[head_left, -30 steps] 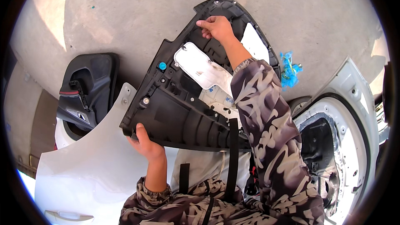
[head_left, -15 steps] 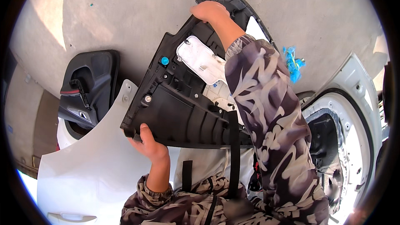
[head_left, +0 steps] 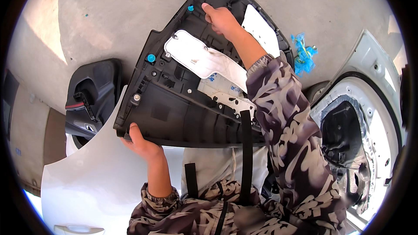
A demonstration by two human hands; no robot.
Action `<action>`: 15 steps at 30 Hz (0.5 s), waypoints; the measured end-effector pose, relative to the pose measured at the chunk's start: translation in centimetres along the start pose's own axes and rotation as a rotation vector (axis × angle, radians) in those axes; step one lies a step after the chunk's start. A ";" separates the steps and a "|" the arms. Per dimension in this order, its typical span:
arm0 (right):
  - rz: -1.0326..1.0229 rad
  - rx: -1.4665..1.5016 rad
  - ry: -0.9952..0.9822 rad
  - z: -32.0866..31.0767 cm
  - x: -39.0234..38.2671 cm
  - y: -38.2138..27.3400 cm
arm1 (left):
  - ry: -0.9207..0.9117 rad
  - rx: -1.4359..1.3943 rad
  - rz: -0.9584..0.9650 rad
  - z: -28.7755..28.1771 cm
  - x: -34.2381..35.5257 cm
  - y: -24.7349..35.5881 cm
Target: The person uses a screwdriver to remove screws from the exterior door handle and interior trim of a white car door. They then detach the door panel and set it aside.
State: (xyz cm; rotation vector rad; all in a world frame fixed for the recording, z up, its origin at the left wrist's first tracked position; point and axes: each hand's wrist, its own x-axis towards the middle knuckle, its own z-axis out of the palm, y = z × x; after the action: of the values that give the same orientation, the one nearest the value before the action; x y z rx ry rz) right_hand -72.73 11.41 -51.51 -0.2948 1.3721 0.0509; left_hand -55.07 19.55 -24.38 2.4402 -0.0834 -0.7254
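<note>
A large black car door trim panel is tilted up in front of me, its ribbed inner side showing. At its lower left corner my left hand is closed on the edge, thumb on top. My right hand is over the upper part of the panel, its fingers curled; anything inside them is hidden. Left of that hand a blue clip sits near the panel's edge, and another blue clip sits lower down. White pads cover part of the middle, and my right sleeve hides the panel's right side.
Under my left arm lies a light grey painted car door. Another black door trim panel stands behind it on the concrete floor. Crumpled blue plastic lies to the right, beyond a white door shell with a dark opening.
My right hand has let go of the panel's upper left edge and is now over its inner face, uncovering a blue clip. The panel has shifted left and slightly up, with my left hand.
</note>
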 end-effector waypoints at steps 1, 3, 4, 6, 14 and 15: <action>-0.015 0.063 -0.004 -1.1 -1.6 1.3 | -0.014 0.008 -0.003 -0.2 -0.1 0.1; 0.013 -0.008 0.139 -5.0 -5.9 5.2 | -0.086 0.025 -0.031 0.0 0.4 0.5; 0.068 0.019 0.177 -6.9 -8.1 7.2 | -0.049 0.041 -0.062 0.1 0.4 0.5; 0.140 0.071 0.228 -10.1 -12.5 11.6 | 0.014 0.076 -0.114 0.1 0.6 0.6; 0.051 -0.448 0.471 -14.6 -27.9 31.2 | -0.266 0.139 -0.123 -1.8 -1.7 -2.3; 0.071 -0.436 0.453 -14.5 -29.3 32.8 | -0.295 0.169 -0.121 -1.3 -3.4 -3.2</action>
State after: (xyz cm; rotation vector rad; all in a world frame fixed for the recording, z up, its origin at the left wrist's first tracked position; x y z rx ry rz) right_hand -99.32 43.47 -31.36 -0.6512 1.8178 0.3636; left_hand -57.59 23.56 -23.66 2.4946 -0.1168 -1.1720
